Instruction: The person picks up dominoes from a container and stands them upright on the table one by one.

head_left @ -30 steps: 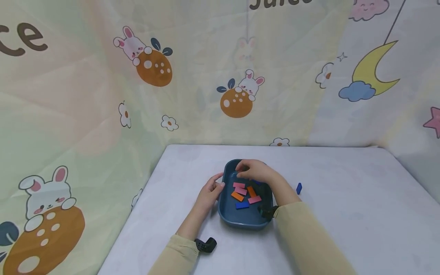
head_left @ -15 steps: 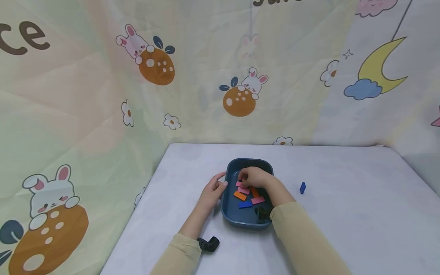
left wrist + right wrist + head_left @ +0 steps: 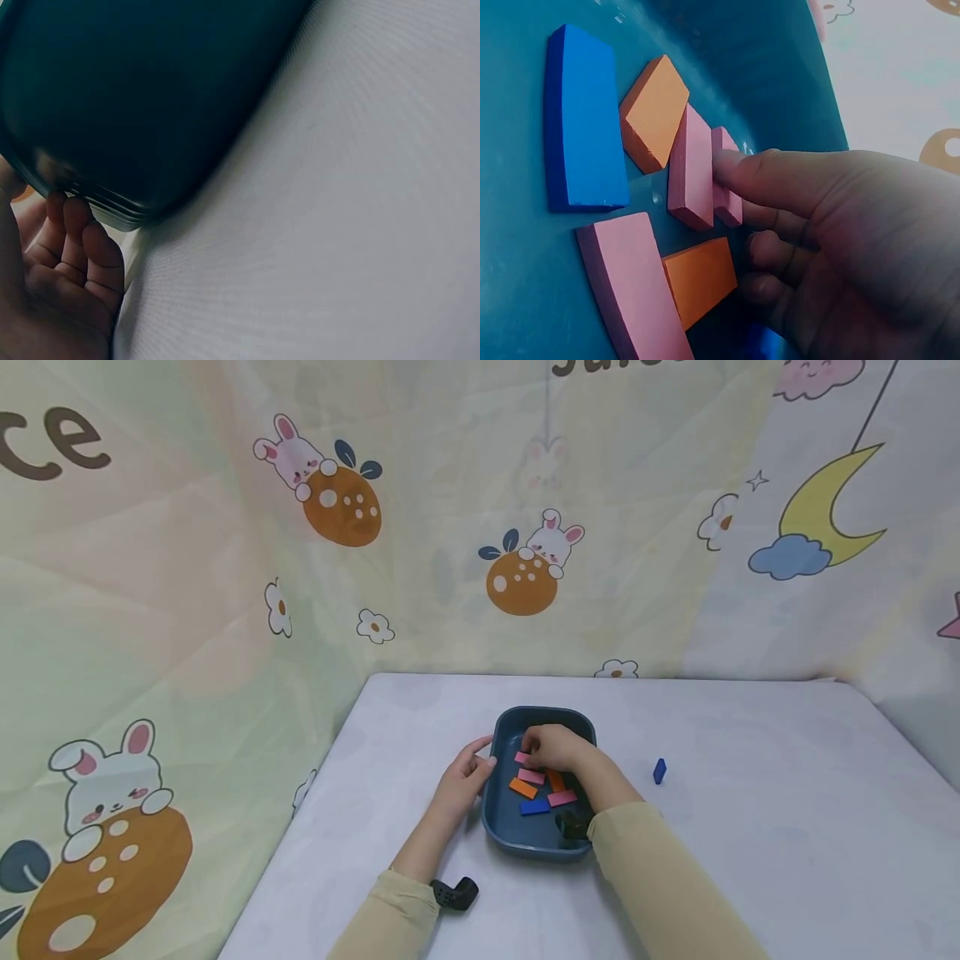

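A dark blue tray [image 3: 537,839] sits on the table and holds several flat blocks. My right hand [image 3: 551,747] reaches into it. In the right wrist view the thumb [image 3: 739,169] lies on a small pink block [image 3: 726,201] with the fingers curled beneath it, pinching it. Beside it lie a longer pink block [image 3: 690,169], an orange block [image 3: 654,112], a blue block [image 3: 581,120], a large pink block [image 3: 634,285] and a second orange block [image 3: 701,277]. My left hand [image 3: 468,772] holds the tray's left rim, its fingers [image 3: 82,247] curled against the tray's outer wall [image 3: 150,97].
A single blue block [image 3: 659,770] stands on the pale table [image 3: 750,827] to the right of the tray. Printed fabric walls [image 3: 225,610] enclose the table at the back and left. Black wrist cameras [image 3: 453,893] sit on both forearms.
My right hand has drawn back from the tray's far end to the pink blocks in its middle. The left hand has stayed on the rim.
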`<control>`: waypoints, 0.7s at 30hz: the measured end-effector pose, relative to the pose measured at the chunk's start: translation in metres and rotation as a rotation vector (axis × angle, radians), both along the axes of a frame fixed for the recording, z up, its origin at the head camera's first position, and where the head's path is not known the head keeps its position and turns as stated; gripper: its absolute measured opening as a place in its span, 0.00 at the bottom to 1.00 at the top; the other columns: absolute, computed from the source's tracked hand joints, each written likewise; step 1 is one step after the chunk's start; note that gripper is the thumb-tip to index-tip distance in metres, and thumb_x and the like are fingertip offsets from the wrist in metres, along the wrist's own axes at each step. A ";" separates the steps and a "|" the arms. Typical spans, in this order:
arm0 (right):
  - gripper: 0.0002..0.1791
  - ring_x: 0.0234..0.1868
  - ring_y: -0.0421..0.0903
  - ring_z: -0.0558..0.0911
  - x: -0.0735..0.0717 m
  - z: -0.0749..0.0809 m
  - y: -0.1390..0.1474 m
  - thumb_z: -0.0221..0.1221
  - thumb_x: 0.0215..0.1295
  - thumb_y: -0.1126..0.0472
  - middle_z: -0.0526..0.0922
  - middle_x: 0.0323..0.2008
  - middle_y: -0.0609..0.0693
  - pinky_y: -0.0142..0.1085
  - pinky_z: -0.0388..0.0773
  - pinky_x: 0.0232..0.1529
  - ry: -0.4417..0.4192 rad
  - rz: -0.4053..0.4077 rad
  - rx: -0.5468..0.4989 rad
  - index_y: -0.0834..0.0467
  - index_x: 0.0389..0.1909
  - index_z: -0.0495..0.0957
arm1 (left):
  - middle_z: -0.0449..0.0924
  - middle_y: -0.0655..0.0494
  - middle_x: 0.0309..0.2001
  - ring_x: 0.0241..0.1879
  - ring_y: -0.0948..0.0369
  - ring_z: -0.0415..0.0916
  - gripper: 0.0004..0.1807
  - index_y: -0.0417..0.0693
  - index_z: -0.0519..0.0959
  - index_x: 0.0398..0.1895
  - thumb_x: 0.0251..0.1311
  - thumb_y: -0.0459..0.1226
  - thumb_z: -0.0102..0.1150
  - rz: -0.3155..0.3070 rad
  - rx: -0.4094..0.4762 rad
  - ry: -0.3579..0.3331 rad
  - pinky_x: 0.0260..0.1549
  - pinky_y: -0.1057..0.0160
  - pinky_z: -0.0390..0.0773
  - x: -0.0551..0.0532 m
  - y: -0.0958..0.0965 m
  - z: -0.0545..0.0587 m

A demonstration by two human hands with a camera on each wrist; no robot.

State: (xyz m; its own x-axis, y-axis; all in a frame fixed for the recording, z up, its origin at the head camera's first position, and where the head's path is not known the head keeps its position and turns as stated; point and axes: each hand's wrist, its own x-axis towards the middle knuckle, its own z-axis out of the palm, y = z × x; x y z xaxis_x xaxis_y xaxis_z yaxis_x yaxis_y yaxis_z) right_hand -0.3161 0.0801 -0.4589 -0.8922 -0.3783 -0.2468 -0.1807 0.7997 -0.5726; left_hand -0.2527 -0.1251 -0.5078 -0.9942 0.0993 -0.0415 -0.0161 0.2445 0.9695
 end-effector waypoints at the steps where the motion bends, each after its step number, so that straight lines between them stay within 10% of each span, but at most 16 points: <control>1: 0.10 0.32 0.46 0.77 0.000 0.000 0.000 0.65 0.64 0.55 0.80 0.30 0.49 0.35 0.76 0.33 0.004 0.001 0.005 0.52 0.43 0.81 | 0.78 0.52 0.37 0.32 0.56 0.74 0.24 0.72 0.70 0.67 0.68 0.52 0.55 -0.001 0.001 0.000 0.33 0.62 0.75 0.000 0.000 0.000; 21: 0.12 0.34 0.46 0.77 -0.003 0.001 0.000 0.63 0.64 0.56 0.80 0.35 0.48 0.36 0.79 0.37 0.058 0.061 0.031 0.52 0.47 0.81 | 0.78 0.49 0.36 0.31 0.57 0.73 0.24 0.70 0.71 0.66 0.68 0.52 0.56 -0.002 0.009 0.013 0.33 0.63 0.74 -0.001 0.000 -0.001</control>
